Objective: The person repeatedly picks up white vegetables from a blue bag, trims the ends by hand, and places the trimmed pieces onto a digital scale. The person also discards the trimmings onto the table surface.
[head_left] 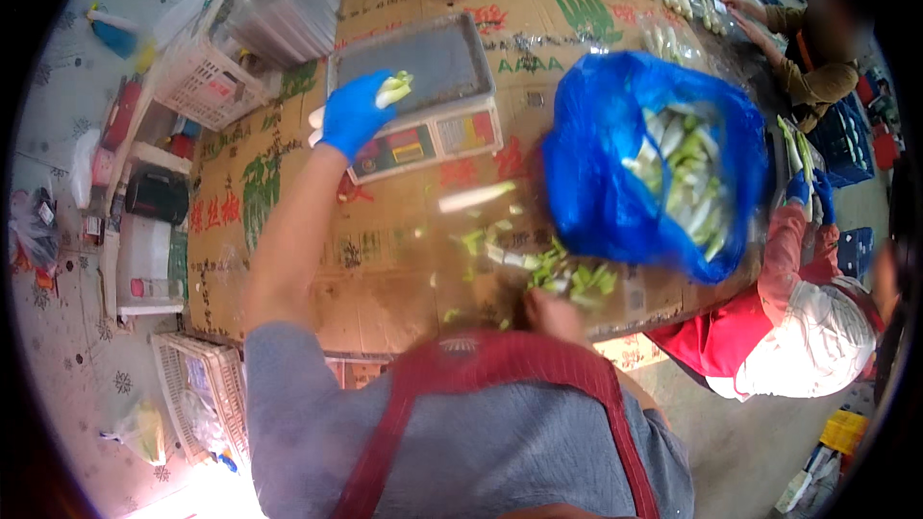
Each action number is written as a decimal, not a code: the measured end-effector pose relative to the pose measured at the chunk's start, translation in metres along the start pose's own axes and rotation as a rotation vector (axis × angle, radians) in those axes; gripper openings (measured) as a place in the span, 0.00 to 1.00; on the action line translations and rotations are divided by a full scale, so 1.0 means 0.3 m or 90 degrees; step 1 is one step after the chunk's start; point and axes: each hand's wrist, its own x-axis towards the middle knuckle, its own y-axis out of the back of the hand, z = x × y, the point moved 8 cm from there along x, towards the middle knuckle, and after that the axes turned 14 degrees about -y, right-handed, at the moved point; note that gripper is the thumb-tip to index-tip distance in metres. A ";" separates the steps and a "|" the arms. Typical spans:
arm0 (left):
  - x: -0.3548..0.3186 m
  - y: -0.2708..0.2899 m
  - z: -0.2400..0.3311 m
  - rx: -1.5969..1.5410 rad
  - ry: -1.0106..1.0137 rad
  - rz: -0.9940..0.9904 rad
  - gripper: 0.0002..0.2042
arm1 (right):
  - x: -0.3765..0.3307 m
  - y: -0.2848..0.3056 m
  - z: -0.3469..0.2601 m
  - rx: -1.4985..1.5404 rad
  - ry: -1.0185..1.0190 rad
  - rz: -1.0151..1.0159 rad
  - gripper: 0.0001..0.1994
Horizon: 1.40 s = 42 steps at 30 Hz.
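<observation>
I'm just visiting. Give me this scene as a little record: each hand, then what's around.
Left hand: blue-gloved, gripping white-and-green stalks by the scale
Right hand: near chopped green pieces; blurred, grip unclear
Table: covered with printed cardboard
Blue bag: open, pale stalks inside
Co-worker in red and white: gloved hands holding long stalks

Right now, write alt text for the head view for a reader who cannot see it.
A blue-gloved left hand grips white-and-green stalks at the left side of a scale on a cardboard-covered table. The blurred right hand is beside green trimmings; beyond, an open blue bag holds more cut stalks.
</observation>
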 end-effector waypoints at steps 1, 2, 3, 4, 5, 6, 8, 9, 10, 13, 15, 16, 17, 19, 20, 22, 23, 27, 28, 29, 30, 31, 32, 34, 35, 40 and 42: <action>0.053 -0.041 -0.041 0.030 -0.015 -0.002 0.26 | 0.004 0.000 -0.003 -0.006 -0.009 0.006 0.11; 0.109 -0.078 -0.060 0.057 -0.033 -0.003 0.26 | 0.010 -0.010 0.010 0.007 -0.009 0.018 0.11; 0.162 -0.114 -0.057 0.082 -0.038 -0.038 0.27 | 0.015 -0.024 0.033 0.021 -0.013 0.031 0.11; 0.206 -0.151 -0.058 0.088 -0.010 -0.073 0.27 | 0.020 -0.030 0.044 0.035 -0.017 0.039 0.11; 0.242 -0.183 -0.061 0.095 0.020 -0.107 0.28 | 0.024 -0.025 0.042 0.037 -0.009 0.054 0.11; 0.265 -0.215 -0.053 0.075 0.017 -0.082 0.30 | 0.012 -0.010 0.033 0.036 -0.005 0.067 0.11; 0.282 -0.280 -0.030 0.032 0.014 -0.039 0.35 | 0.013 -0.022 0.053 0.039 -0.012 0.067 0.11; 0.290 -0.294 0.005 0.055 0.002 -0.045 0.37 | 0.021 -0.013 0.054 0.033 -0.023 0.067 0.11; 0.295 -0.294 0.049 0.079 -0.011 -0.056 0.39 | 0.012 -0.010 0.046 0.032 -0.036 0.064 0.11; 0.255 -0.349 -0.011 0.065 -0.072 -0.043 0.46 | 0.008 -0.016 0.037 0.028 -0.033 0.047 0.11; 0.240 -0.328 -0.002 0.052 -0.084 -0.043 0.46 | 0.013 -0.009 0.036 0.042 -0.016 0.050 0.11; 0.225 -0.300 0.013 0.039 -0.069 -0.026 0.44 | 0.011 -0.004 0.034 0.053 -0.001 0.053 0.11; 0.216 -0.269 0.015 0.004 -0.073 0.022 0.42 | 0.010 0.000 0.032 0.062 0.016 0.055 0.11; 0.192 -0.191 0.038 -0.070 -0.081 0.120 0.40 | 0.012 -0.011 0.043 0.048 -0.010 0.039 0.11; 0.159 -0.132 0.038 -0.135 -0.084 0.199 0.36 | 0.012 -0.015 0.048 0.040 -0.021 0.030 0.10; 0.028 -0.056 0.016 -0.154 -0.022 0.355 0.28 | 0.006 -0.019 0.047 0.027 -0.011 0.027 0.10; -0.054 -0.030 0.000 -0.178 -0.019 0.434 0.25 | 0.002 -0.019 0.042 0.020 -0.005 0.025 0.10; -0.442 -0.093 0.032 -0.240 0.160 0.335 0.15 | -0.043 -0.002 -0.014 0.072 0.073 0.030 0.12; -0.541 -0.145 0.045 -0.302 0.170 0.344 0.13 | -0.046 -0.008 -0.030 0.054 0.090 0.022 0.13; -0.639 -0.186 0.062 -0.362 0.181 0.355 0.12 | -0.046 -0.012 -0.048 0.036 0.110 0.014 0.13; -0.722 -0.219 0.085 -0.351 0.226 0.332 0.11 | -0.043 -0.020 -0.069 0.018 0.130 -0.010 0.14; -0.792 -0.241 0.112 -0.341 0.267 0.310 0.11 | -0.040 -0.016 -0.099 0.001 0.150 -0.031 0.14; -0.846 -0.263 0.130 -0.330 0.308 0.287 0.11 | -0.039 -0.015 -0.130 -0.016 0.169 -0.051 0.15; -0.906 -0.296 0.164 -0.359 0.333 0.281 0.11 | -0.035 -0.022 -0.174 -0.046 0.214 -0.069 0.16; -0.922 -0.316 0.174 -0.374 0.343 0.276 0.10 | -0.027 -0.040 -0.187 -0.056 0.237 -0.066 0.16; -0.796 -0.350 0.265 -0.420 0.268 0.222 0.11 | 0.008 -0.069 -0.183 0.054 0.217 -0.078 0.13; -0.720 -0.367 0.302 -0.412 0.231 0.180 0.11 | -0.020 -0.026 -0.192 0.050 0.312 0.028 0.11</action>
